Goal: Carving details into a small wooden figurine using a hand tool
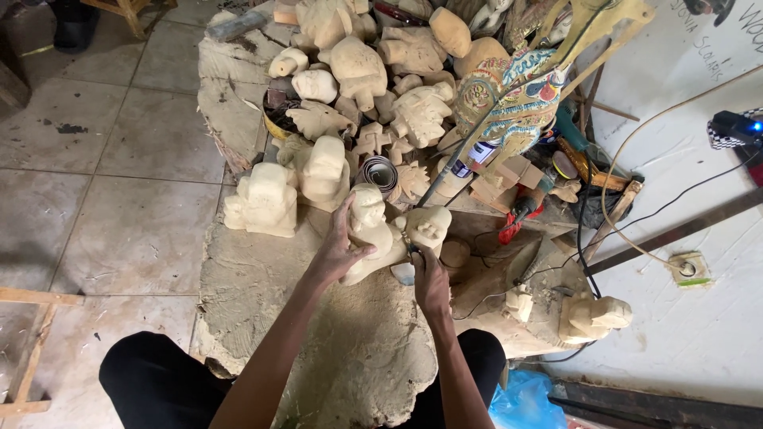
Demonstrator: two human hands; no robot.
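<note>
1. The left hand [338, 253] has its grip wrapped around an unpainted carved wooden figure [369, 230], fingers on its near side and thumb across the front, holding it leaning on the worktop [318, 334].
2. The right hand [430, 282] is closed in a tight grip on a small carving tool [412, 253], whose tip meets the figure's right side; the tool is too small to tell its kind.
3. The figure lies at the middle of the dusty worktop, just in front of a blocky rough-cut carving [265, 202].
4. Behind it a heap of pale unfinished carvings [362, 79] covers the far end.
5. A painted wooden puppet [509, 99] stands to the right of the heap.
</note>
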